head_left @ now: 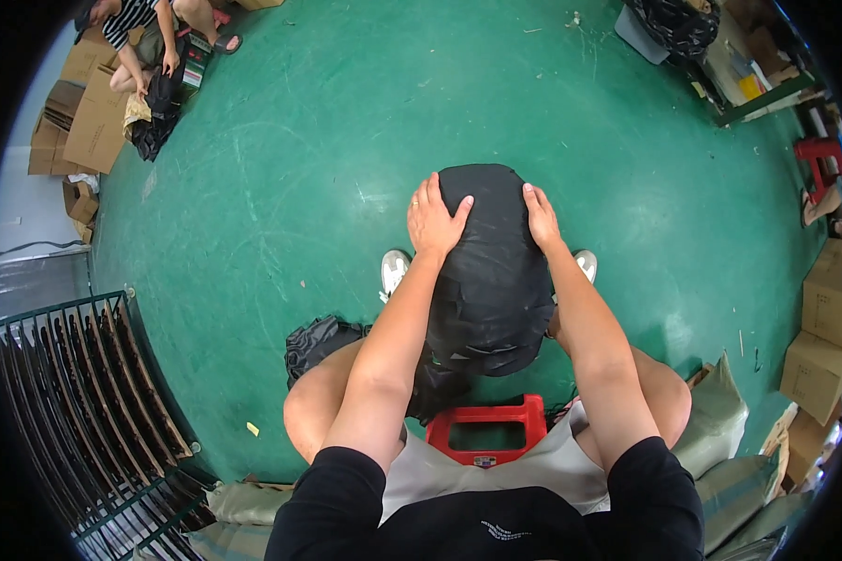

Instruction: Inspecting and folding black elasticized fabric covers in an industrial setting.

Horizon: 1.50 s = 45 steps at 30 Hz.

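A plump black fabric bag [491, 271] stands between my knees, with its rounded end away from me. My left hand [437, 217] is pressed to its far left side, thumb lying over the top and fingers along the edge. On the opposite side my right hand [541, 217] grips it, its fingertips hidden behind the edge. The two hands clasp the bag between them. Crumpled black fabric [318, 348] lies on the floor beside my left knee. A red plastic stool [488, 456] shows between my thighs.
A rack of dark slats [94, 393] stands at the left. Cardboard boxes [94, 122] and a seated person [150, 42] handling black fabric are at the far left. A green-framed table [767, 98] is far right, with boxes [819, 365] and greenish sacks [720, 421] nearer.
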Available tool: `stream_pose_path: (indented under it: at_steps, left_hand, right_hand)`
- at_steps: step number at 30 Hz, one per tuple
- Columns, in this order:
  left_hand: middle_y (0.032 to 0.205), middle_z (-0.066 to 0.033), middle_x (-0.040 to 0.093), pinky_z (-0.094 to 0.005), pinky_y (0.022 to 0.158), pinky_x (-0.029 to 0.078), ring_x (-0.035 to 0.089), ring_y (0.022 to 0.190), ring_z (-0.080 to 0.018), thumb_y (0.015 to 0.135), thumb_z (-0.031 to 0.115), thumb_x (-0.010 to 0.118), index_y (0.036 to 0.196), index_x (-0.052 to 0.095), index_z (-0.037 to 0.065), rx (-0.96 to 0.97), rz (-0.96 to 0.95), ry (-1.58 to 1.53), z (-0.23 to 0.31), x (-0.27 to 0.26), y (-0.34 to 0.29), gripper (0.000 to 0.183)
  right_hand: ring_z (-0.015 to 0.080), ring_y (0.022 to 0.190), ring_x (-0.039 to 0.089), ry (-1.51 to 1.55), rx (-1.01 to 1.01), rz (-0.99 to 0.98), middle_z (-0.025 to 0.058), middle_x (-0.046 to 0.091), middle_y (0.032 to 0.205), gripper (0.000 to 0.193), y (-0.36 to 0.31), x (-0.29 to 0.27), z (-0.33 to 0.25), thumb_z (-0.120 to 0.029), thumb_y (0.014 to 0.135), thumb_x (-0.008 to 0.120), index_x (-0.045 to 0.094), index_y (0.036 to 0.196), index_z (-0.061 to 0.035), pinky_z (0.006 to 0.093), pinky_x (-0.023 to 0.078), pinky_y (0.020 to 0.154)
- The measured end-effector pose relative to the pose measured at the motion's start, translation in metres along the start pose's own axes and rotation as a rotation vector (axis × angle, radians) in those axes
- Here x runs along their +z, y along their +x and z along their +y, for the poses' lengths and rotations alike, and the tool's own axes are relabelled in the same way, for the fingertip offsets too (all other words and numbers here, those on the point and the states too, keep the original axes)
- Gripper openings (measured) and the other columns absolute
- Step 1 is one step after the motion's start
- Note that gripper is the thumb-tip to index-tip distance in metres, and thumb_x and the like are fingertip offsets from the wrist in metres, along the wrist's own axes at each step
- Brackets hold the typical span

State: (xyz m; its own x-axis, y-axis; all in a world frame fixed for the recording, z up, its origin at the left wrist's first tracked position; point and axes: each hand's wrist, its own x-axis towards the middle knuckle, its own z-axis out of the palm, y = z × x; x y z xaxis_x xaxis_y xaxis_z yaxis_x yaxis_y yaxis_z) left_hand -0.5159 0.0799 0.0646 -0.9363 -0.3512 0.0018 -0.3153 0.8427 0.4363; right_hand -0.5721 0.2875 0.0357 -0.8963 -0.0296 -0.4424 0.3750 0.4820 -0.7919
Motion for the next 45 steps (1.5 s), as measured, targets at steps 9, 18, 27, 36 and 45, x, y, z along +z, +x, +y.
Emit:
stream_pose_path:
  at_steps: [9,18,27,36,45]
  left_hand:
    - [0.153,-0.0288,0.026,-0.0485,0.113,0.029,0.031,0.138,-0.0439,0.087,0.05,0.063,0.152,0.017,0.0,-0.051,0.071,-0.069,-0.013,0.0,-0.085,0.094]
    - [0.156,-0.028,0.016,-0.0513,0.119,0.014,0.017,0.146,-0.0409,0.084,0.061,0.06,0.15,0.015,-0.007,-0.24,0.1,0.081,-0.006,-0.012,-0.202,0.105]
    - [0.146,-0.0324,0.035,-0.0428,0.114,0.028,0.036,0.137,-0.0409,0.07,0.051,0.083,0.145,0.024,-0.011,-0.758,0.096,-0.643,-0.003,-0.001,-0.272,0.113]
    - [0.142,-0.0267,0.043,-0.039,0.11,0.036,0.047,0.129,-0.0353,0.064,0.035,0.09,0.143,0.03,-0.008,-0.979,0.039,-0.365,-0.003,-0.016,-0.265,0.108]
    - [0.112,-0.0152,0.067,-0.0319,0.081,0.05,0.065,0.099,-0.0218,0.096,0.021,0.058,0.118,0.058,0.002,0.162,0.352,-1.544,0.005,-0.351,-0.218,0.029]
  right_hand:
    - [0.0186,0.095,0.062,0.652,0.264,0.214,0.0135,0.069,0.099,0.026,0.008,0.008,0.074,-0.018,0.087,0.069,0.067,0.105,0.0005,0.0289,0.045,0.088]
    - [0.0381,0.108,0.054,-0.176,0.023,0.718,0.0212,0.058,0.112,0.044,-0.089,0.011,0.071,-0.034,0.09,0.062,0.057,0.121,-0.0017,0.0465,0.042,0.093]
    - [0.0398,0.118,0.053,-0.21,0.597,0.63,0.0205,0.058,0.126,0.07,-0.209,0.024,0.079,-0.062,0.09,0.05,0.058,0.127,-0.0032,0.0499,0.041,0.099]
    - [0.0425,0.117,0.052,-0.102,0.756,0.594,0.0241,0.059,0.119,0.059,-0.213,0.038,0.099,-0.05,0.096,0.043,0.057,0.124,0.0009,0.0504,0.041,0.098]
    - [0.0138,0.094,0.061,0.284,-0.562,-0.22,0.0077,0.066,0.102,0.028,-0.18,-0.107,-0.123,-0.018,0.094,0.063,0.058,0.113,0.002,0.0291,0.048,0.088]
